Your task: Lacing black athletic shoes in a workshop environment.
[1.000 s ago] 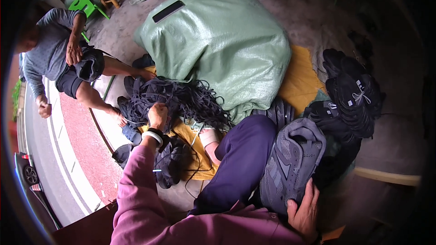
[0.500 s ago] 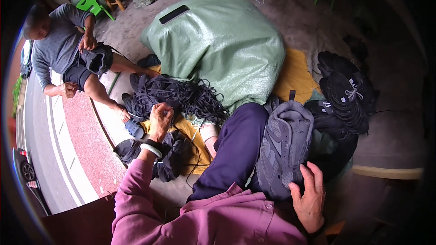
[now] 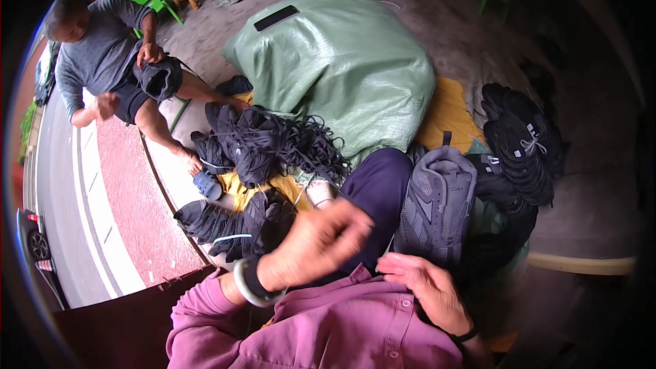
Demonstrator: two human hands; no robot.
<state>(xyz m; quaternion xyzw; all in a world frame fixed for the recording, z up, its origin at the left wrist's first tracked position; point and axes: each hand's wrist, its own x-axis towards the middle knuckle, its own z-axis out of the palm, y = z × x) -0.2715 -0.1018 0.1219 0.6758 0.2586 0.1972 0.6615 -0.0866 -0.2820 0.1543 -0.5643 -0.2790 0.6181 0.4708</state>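
Observation:
On my lap, to the right of my bent knee, rests a grey mesh sneaker [image 3: 437, 208] with its collar facing away from me and no lace seen through its eyelets. My left hand [image 3: 318, 242] is in front of my chest, fingers curled in and blurred; what they hold, if anything, is too small to make out. Just below the sneaker's near end is my right hand [image 3: 427, 290], fingers stretched toward the left against my pink shirt. Beyond my left wrist lies a tangled pile of dark shoelaces [image 3: 290, 147], with black shoes [image 3: 239, 222] nearer me.
A large pale green sack [image 3: 348, 68] bears a phone [image 3: 277, 18]. Several black shoes [image 3: 523, 140] are heaped at right. A person [image 3: 116, 55] sits at left with a dark shoe [image 3: 160, 78] on the lap. Yellow sheeting [image 3: 447, 113] lies beneath. A road [image 3: 75, 212] runs at far left.
My left hand has come from the lace pile back toward my chest. My right hand has shifted left, from the sneaker's side to below it. The seated person's lower hand has risen.

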